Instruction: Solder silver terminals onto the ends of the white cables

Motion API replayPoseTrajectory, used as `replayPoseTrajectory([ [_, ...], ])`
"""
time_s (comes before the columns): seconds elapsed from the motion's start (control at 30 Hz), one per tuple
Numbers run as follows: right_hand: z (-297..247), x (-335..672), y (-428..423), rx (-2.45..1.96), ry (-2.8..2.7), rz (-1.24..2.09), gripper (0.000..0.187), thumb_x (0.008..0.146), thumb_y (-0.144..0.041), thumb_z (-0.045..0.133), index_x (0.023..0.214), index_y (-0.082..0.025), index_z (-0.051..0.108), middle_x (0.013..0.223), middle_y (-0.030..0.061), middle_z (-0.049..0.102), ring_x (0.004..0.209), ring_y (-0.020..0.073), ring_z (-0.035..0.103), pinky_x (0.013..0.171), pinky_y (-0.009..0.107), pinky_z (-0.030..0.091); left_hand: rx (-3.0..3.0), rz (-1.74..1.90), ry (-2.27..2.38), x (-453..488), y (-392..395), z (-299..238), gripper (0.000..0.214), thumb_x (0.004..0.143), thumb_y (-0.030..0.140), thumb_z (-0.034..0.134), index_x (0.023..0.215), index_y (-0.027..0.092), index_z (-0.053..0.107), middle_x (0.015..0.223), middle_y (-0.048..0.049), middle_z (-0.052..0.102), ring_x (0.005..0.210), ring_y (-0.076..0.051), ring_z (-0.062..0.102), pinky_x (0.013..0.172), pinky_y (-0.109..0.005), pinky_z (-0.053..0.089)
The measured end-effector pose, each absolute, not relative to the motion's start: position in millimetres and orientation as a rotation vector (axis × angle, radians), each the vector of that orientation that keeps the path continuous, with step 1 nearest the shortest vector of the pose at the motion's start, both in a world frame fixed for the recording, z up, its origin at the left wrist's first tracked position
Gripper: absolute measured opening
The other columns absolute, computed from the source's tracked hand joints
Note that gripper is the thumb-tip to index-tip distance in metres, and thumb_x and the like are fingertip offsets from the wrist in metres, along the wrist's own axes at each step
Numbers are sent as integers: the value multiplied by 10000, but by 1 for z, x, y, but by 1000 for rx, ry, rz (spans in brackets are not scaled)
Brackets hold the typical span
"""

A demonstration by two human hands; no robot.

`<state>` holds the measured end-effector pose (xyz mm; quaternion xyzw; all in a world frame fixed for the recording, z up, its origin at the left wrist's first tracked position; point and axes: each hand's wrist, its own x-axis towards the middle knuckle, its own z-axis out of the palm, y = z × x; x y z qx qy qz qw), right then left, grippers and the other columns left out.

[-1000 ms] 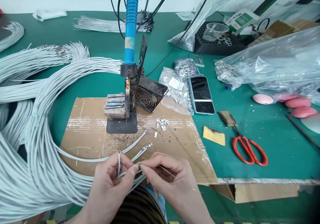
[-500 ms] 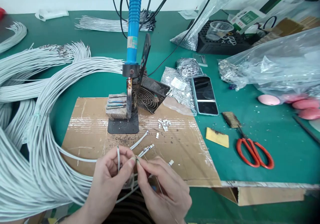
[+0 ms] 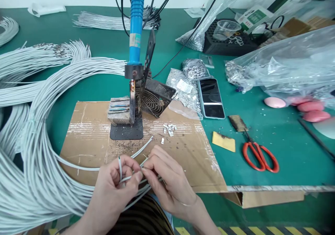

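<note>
My left hand [image 3: 116,186] is closed around several thin white wires [image 3: 136,154] near the front edge of a cardboard sheet [image 3: 86,137]. My right hand [image 3: 163,177] pinches the same wires just right of the left thumb, fingertips touching. The wire ends fan out toward a blue-handled soldering iron [image 3: 136,29] standing upright in its black stand [image 3: 127,130]. A small heap of metal terminals [image 3: 169,128] lies on the cardboard beyond my right hand.
Large bundles of white wires [image 3: 39,123] curve across the left of the green table. A small fan [image 3: 153,100], bags of terminals [image 3: 187,92], a phone [image 3: 210,97], red scissors [image 3: 259,156], a yellow sponge [image 3: 223,142] and plastic bags [image 3: 288,67] lie to the right.
My right hand has moved up over the wires, covering the terminal-tipped ends that showed before. The thin strand it held a second ago is out of sight. The left hand stays put.
</note>
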<state>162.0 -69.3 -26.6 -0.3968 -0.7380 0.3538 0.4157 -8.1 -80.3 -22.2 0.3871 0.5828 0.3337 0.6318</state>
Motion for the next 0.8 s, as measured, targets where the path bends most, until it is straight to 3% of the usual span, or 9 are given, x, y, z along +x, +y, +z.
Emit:
replayPoseTrajectory([
  [0.1, -28, 178, -68, -1025, -1860, 924, 249, 1018, -95, 497, 803, -219, 511, 746, -13, 515, 720, 150, 481, 637, 284, 396, 863, 735, 1375, -9, -73, -14, 247, 753, 358, 827, 710, 160, 685, 558, 72, 430, 528, -76, 319, 500, -176, 258],
  [0.23, -40, 213, -60, -1451, -1482, 790, 322, 1056, -280, 552, 740, -223, 566, 671, -31, 504, 628, 141, 468, 588, 284, 386, 744, 883, 1492, -16, -61, -2, 285, 665, 336, 895, 721, 146, 690, 584, 84, 410, 528, -59, 279, 509, -184, 200],
  [0.37, -60, 229, -46, -1637, -1428, 746, 182, 953, -385, 728, 891, -216, 755, 790, 22, 669, 688, 173, 566, 621, 303, 446, 732, 966, 1507, -16, -57, -3, 269, 656, 315, 902, 708, 149, 697, 554, 82, 422, 529, -65, 286, 507, -192, 212],
  [0.43, -67, 226, -41, -1659, -1465, 772, 199, 882, -415, 797, 920, -219, 787, 809, 35, 687, 699, 186, 583, 626, 311, 465, 763, 996, 1517, -14, -58, -7, 239, 666, 308, 889, 699, 155, 708, 546, 65, 464, 540, -77, 318, 511, -198, 238],
  [0.6, -72, 214, -40, -1700, -1442, 825, 188, 861, -377, 785, 779, -215, 735, 677, 12, 648, 607, 165, 561, 550, 284, 444, 804, 991, 1504, -12, -60, -12, 197, 712, 310, 856, 707, 164, 724, 534, 66, 451, 524, -79, 310, 489, -201, 236],
  [0.8, -58, 201, -53, -1678, -1216, 845, 225, 912, -410, 732, 823, -211, 676, 688, 6, 668, 556, 134, 591, 519, 245, 499, 759, 997, 1557, -5, -59, -4, 210, 684, 294, 863, 690, 161, 700, 515, 81, 432, 509, -62, 290, 484, -183, 219],
])
